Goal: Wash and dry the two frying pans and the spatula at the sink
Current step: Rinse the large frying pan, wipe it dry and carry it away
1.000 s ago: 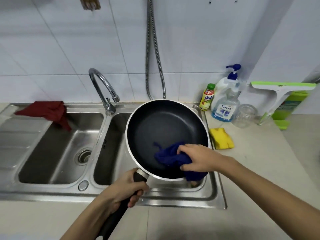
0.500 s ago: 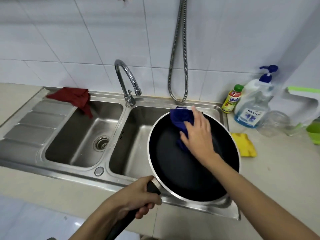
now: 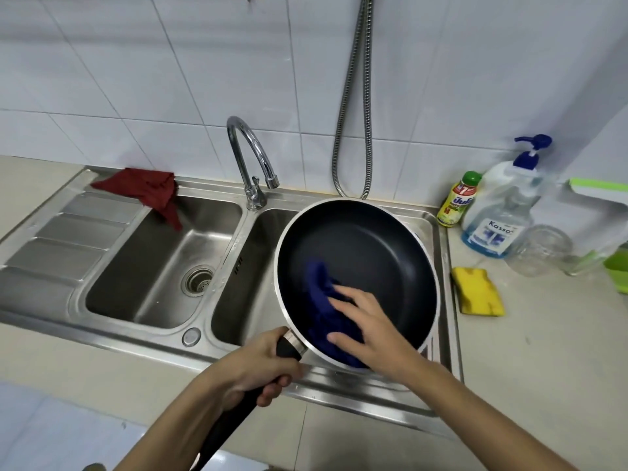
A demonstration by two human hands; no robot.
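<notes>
- A double sink (image 3: 102,302) is set into the bench (image 3: 543,368); nothing but the drain (image 3: 197,279) is seen in the left basin, and a red cloth (image 3: 146,192) is draped over its far left corner.
- The right basin is mostly covered by the frying pan (image 3: 373,253), which is held tilted above it.
- A blue cloth (image 3: 323,300) is bunched up in the near part of the pan.
- The pan's black handle is gripped by the left hand (image 3: 258,365), fingers closed round it.
- The cloth is pressed down by the right hand (image 3: 377,331), fingers spread flat.
- On the right, a yellow sponge (image 3: 477,295), a clear jar (image 3: 540,249), a pump bottle (image 3: 499,215) with blue liquid low in it and a small green-capped bottle (image 3: 458,198) are parked.
</notes>
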